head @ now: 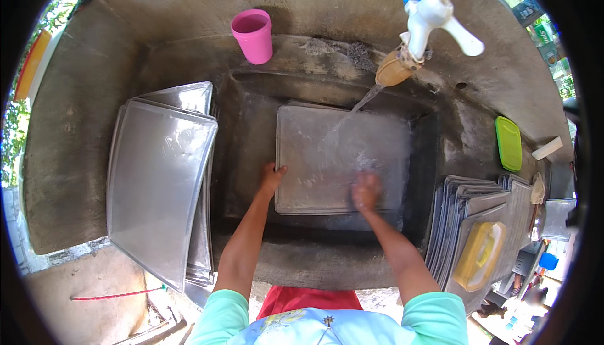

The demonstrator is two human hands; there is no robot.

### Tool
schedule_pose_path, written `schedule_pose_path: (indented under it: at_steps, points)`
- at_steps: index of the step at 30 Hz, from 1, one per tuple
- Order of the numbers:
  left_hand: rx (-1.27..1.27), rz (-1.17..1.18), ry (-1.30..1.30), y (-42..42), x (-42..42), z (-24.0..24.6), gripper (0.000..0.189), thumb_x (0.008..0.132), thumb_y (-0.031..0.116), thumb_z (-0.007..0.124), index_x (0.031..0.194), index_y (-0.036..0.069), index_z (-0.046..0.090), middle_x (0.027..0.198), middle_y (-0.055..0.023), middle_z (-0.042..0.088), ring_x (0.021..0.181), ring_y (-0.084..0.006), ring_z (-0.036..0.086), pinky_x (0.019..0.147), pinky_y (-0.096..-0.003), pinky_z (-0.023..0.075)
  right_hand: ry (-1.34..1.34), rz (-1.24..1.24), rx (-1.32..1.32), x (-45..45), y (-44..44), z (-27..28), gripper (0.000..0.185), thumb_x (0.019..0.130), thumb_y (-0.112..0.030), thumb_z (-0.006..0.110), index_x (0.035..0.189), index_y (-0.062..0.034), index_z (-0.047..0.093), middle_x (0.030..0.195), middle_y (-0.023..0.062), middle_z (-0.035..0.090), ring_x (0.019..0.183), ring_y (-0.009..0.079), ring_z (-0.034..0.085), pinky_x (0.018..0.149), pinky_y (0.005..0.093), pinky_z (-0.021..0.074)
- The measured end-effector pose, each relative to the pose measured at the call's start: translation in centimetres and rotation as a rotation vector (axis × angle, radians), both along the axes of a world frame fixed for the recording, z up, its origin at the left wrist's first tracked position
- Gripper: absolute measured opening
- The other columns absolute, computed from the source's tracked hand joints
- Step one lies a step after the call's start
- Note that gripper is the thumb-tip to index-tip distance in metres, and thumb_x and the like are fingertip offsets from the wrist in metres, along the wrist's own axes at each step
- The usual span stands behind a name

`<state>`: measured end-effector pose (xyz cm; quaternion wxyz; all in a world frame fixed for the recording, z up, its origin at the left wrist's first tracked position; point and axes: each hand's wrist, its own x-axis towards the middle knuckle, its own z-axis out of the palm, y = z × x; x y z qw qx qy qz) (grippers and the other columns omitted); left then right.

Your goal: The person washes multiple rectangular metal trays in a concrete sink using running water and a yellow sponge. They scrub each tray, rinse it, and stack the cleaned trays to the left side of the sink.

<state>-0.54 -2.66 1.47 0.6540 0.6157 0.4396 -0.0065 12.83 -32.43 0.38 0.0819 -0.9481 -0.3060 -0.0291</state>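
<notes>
A rectangular metal tray point(316, 156) lies in the concrete basin point(325, 255), with at least one more edge showing under it. Water runs onto it from a white tap point(424, 24) that has a tan piece around its spout. My left hand point(273, 178) grips the tray's left edge, thumb on top. My right hand point(366, 190), blurred, lies with spread fingers on the tray's wet surface, near its lower right; nothing shows in it. Stacked metal trays point(160, 175) stand left of the basin. Another stack of trays point(481, 203) stands at the right.
A yellow container point(479, 255) with something pale inside rests on the right stack. Behind the basin stand a pink plastic cup point(258, 45) and a grey scouring pad point(359, 55). A green plastic lid point(508, 144) lies on the right ledge. High concrete walls surround the basin's back.
</notes>
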Motion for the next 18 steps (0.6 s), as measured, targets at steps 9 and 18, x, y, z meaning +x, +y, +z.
schedule_pose_path:
  at_steps: [9, 18]
  points:
    - [-0.274, 0.232, -0.539, -3.5, -1.2, 17.3, 0.021, 0.069, 0.002, 0.059, 0.091, 0.000, 0.060, 0.077, -0.0036, 0.061, 0.066, -0.0098, 0.055, 0.061, -0.0261, 0.0456, 1.231, -1.605, 1.216, 0.3, -4.0, 0.2, 0.044, 0.076, -0.022, 0.059, 0.117, -0.0144, 0.045, 0.117, 0.0108, 0.052, 0.104, 0.0313, 0.052, 0.084, 0.0538, 0.0405]
    - [0.214, 0.323, -0.456, -1.4, -13.6, 36.4, 0.025, 0.064, 0.003, 0.060, 0.089, -0.001, 0.062, 0.073, -0.0005, 0.057, 0.066, -0.0082, 0.051, 0.061, -0.0228, 0.0415, 1.768, -1.409, 1.521, -6.6, 5.5, 9.8, 0.026, 0.082, -0.008, 0.051, 0.108, -0.0072, 0.051, 0.112, 0.0079, 0.053, 0.102, 0.0242, 0.054, 0.086, 0.0435, 0.0451]
